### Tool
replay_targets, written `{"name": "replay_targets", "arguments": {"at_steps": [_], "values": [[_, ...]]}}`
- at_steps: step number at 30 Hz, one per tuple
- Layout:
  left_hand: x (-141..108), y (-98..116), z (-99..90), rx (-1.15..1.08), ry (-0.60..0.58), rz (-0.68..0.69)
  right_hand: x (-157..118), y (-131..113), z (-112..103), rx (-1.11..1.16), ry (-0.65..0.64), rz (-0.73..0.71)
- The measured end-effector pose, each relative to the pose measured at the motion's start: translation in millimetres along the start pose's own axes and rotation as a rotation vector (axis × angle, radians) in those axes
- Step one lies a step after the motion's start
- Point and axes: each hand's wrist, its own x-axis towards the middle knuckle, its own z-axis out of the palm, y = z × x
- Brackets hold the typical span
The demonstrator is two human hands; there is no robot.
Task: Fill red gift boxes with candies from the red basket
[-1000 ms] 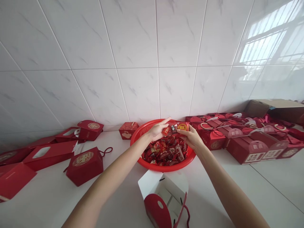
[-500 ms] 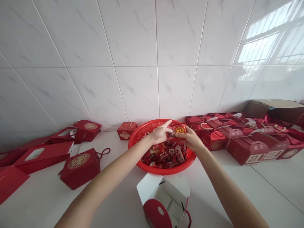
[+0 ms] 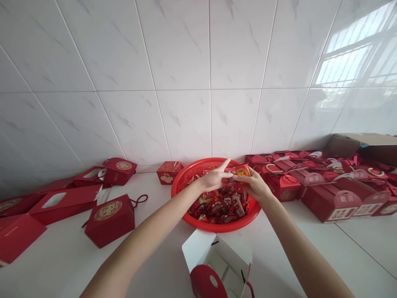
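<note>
Over the red plastic basket (image 3: 252,217), both my hands meet at a shiny red snack packet (image 3: 242,171) with a gold round emblem. My right hand (image 3: 258,186) pinches it between thumb and fingers. My left hand (image 3: 214,180) is closed at the packet's left end, index finger pointing up and away; what lies under its fingers is partly hidden. Below the hands, many wrapped candies (image 3: 217,205) in red, brown and white fill the basket. Nearer me stands an open gift box (image 3: 203,248), white inside with dividers, its red flap (image 3: 207,283) folded toward me.
Closed red gift boxes (image 3: 328,203) with handles crowd the right side, a cardboard box (image 3: 356,142) behind them. On the left lie more red boxes (image 3: 111,221), one with a cord loop. A small red box (image 3: 169,173) stands by the tiled wall (image 3: 186,120).
The view has shifted slightly, so everything sits a little further right and lower. My hands stay together over the basket, with the right fingers a little further over the packet.
</note>
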Motion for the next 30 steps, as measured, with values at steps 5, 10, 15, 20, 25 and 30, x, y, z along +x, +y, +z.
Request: {"name": "replay_targets", "arguments": {"at_steps": [5, 10, 15, 20, 25, 30], "values": [[2.2, 1.4, 1.2, -0.018, 0.026, -0.055, -0.8, -0.7, 1.5, -0.007, 0.029, -0.018], [4.2, 4.3, 1.3, 0.08, 0.179, 0.021, 0.5, 0.0, -0.3, -0.012, 0.122, -0.076], [4.8, 3.1, -2.9, 0.269, 0.246, 0.089, 0.6, -0.3, -0.9, -0.006, 0.173, -0.094], [5.2, 1.9, -5.3, 0.244, 0.21, 0.172, 1.6, -1.5, -2.2, 0.033, 0.087, -0.054], [5.7, 2.8, -5.8, 0.28, 0.185, 0.195, 3.7, 0.0, -5.3, 0.042, 0.087, -0.044], [16.0, 6.7, -26.1, 0.39, 0.355, 0.209, 6.6, 1.0, -8.0, 0.069, 0.164, -0.077]]}}
